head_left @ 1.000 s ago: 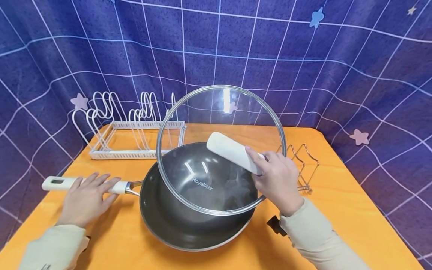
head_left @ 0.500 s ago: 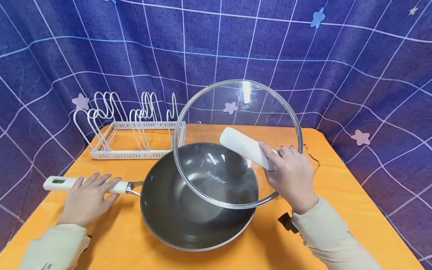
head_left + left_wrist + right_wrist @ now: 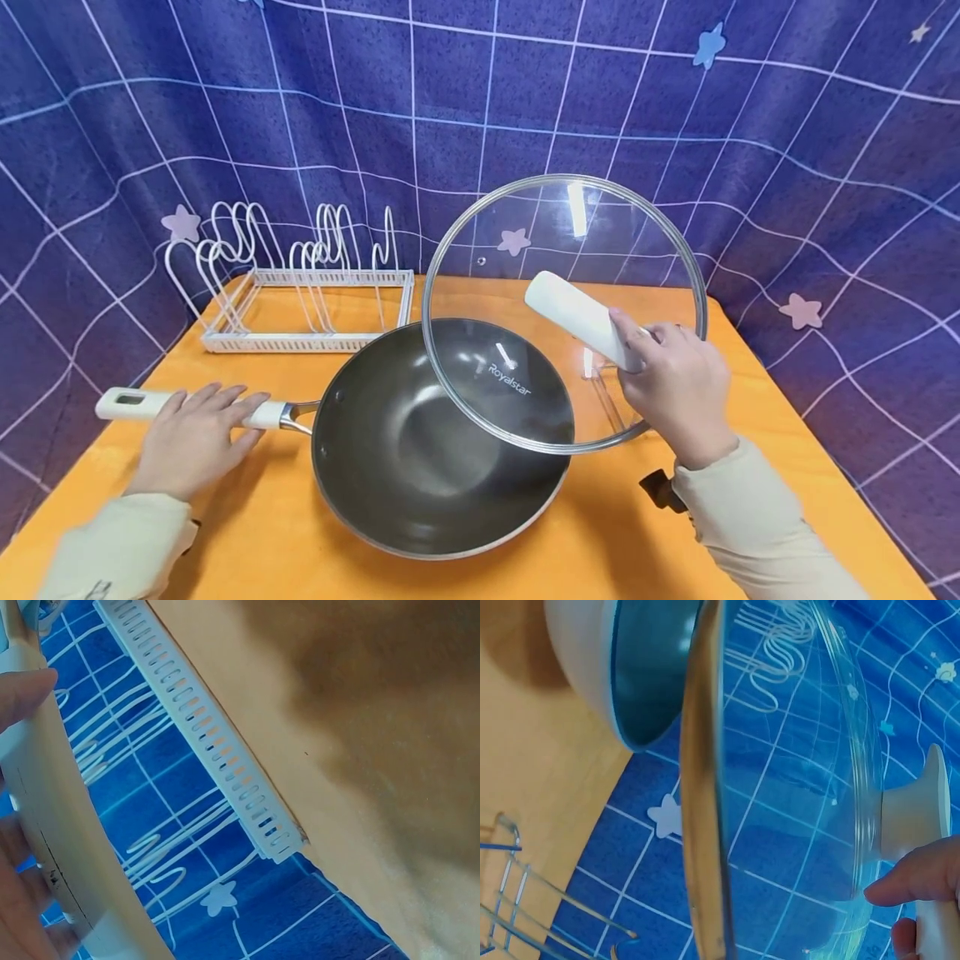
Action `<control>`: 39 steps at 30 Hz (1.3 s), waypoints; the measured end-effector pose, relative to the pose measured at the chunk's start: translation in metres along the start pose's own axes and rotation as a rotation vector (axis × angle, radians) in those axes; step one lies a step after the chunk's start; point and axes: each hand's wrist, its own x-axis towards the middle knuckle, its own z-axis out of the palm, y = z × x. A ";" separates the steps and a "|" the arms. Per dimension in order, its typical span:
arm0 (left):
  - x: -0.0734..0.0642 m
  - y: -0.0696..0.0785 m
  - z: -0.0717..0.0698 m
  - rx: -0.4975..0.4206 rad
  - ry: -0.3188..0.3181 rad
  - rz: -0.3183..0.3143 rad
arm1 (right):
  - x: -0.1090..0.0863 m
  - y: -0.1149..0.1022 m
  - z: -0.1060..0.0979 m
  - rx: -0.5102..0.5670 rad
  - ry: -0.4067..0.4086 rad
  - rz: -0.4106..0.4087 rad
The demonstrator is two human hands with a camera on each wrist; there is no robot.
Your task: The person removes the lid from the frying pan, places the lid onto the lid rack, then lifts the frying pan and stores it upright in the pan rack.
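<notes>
A dark wok [image 3: 442,450] with a white handle [image 3: 135,403] stands upright on the orange tabletop. My left hand [image 3: 191,437] holds that handle from above; in the left wrist view the thumb [image 3: 28,694] lies on one side of it and the fingers on the other. With my right hand [image 3: 678,383] I grip the white upright handle [image 3: 581,312] of a glass lid [image 3: 510,250] with a metal rim. The lid is tilted, raised above the table and apart from the wok. In the right wrist view the wok [image 3: 585,667] shows beyond the lid's rim.
At the back left stands a white wire rack [image 3: 300,342] with looped dividers. A small metal wire rack [image 3: 510,877] is at the right, partly behind the lid and right hand in the head view. A blue gridded curtain [image 3: 480,92] hangs around the table.
The right hand has carried the lid rightward and slightly up, so it covers less of the wok in the head view. The left hand and wok have stayed put.
</notes>
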 end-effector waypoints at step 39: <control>0.088 0.091 -0.033 -0.066 -0.024 0.574 | 0.004 0.041 -0.050 -0.124 0.099 -0.078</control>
